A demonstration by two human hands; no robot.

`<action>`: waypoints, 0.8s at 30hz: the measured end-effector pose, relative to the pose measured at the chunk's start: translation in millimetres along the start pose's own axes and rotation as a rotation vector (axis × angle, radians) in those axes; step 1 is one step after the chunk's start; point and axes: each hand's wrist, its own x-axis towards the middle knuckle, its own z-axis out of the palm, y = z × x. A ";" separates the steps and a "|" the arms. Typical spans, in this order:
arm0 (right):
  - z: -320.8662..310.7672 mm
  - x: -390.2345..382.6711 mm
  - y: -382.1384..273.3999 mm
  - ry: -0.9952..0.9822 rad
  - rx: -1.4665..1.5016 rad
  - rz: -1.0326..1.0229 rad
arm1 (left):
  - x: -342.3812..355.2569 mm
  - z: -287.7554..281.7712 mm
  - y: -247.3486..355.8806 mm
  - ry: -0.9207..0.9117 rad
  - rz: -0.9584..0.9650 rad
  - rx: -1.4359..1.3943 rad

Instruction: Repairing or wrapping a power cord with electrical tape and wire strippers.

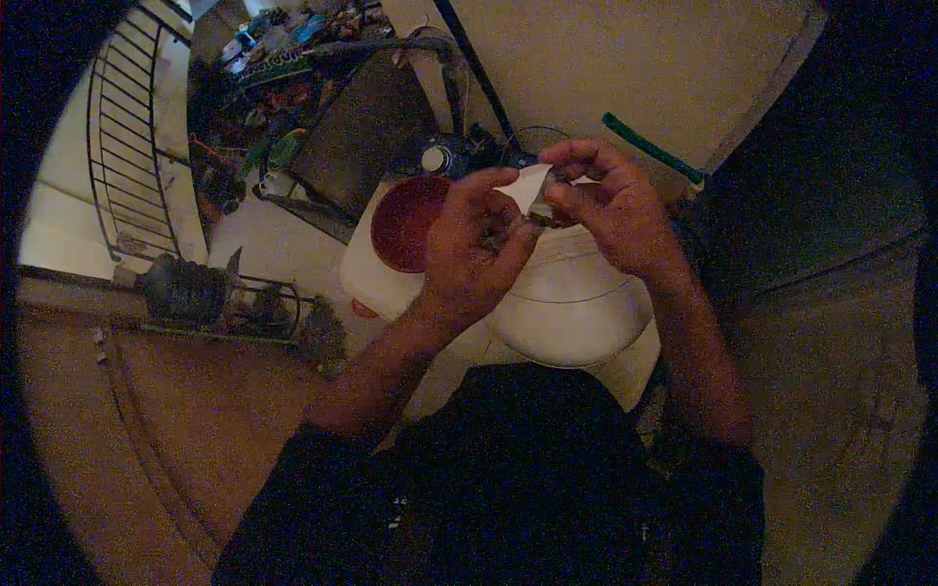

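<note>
Both hands are raised close together in front of me over a round white vessel point(572, 322). A small, pointed white piece that looks like paper point(531, 186) spans the gap between them. My left hand point(469, 244) is closed on its left side, with index finger and thumb bent around it. On the other side my right hand point(618, 210) pinches it between thumb and fingers. Something small and dark shows by the left thumb tip, too dim to name. A red bowl point(391, 230) sits just left of the left hand and is partly hidden by it.
Behind the hands is a dark bottle-like thing with a white cap point(436, 159). A green stick point(650, 148) leans by the pale panel point(674, 59). Clutter point(283, 78) fills the far left, near a barred railing point(127, 98). A dark rack point(264, 303) stands at the left.
</note>
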 end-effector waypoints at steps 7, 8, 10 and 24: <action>6.4 -2.4 2.3 0.088 0.026 -0.076 | -4.9 -9.1 -0.3 -0.187 -0.211 0.058; 6.2 -3.3 1.8 0.089 0.023 -0.075 | -1.5 -10.7 4.7 -0.216 -0.267 0.056; 6.3 -4.6 -0.3 0.072 0.068 -0.025 | 0.8 -11.9 10.1 -0.240 -0.324 0.055; 15.7 -10.4 6.9 0.221 0.153 -0.150 | -0.1 -13.3 6.3 -0.234 -0.374 -0.019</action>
